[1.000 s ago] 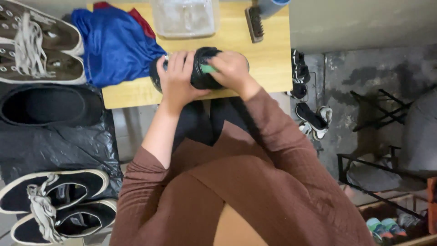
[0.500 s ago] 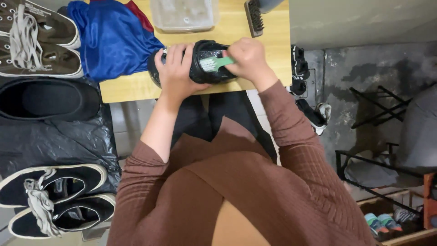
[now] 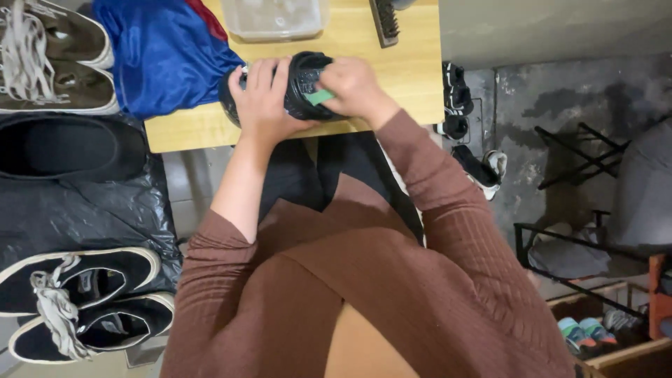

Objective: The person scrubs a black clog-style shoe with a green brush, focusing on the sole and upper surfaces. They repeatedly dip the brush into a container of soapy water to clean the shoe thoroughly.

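A black shoe (image 3: 302, 87) lies on its side at the near edge of a small wooden table (image 3: 413, 66). My left hand (image 3: 262, 101) wraps around the shoe's left part and holds it steady. My right hand (image 3: 353, 87) presses a small green pad (image 3: 318, 96) against the shoe's dark side; only a corner of the pad shows between my fingers. Both arms are in brown ribbed sleeves.
On the table lie a blue cloth (image 3: 168, 52), a clear plastic tub (image 3: 276, 17) and a brush (image 3: 385, 21). Left of the table are brown laced shoes (image 3: 52, 59), a black shoe (image 3: 66, 147) and black-and-white sneakers (image 3: 77, 301) on black plastic. Small shoes (image 3: 479, 164) and metal racks (image 3: 581, 245) stand at right.
My right hand with the green pad has slid back and forth across the shoe, now sitting nearer its middle. The left hand keeps the same hold.
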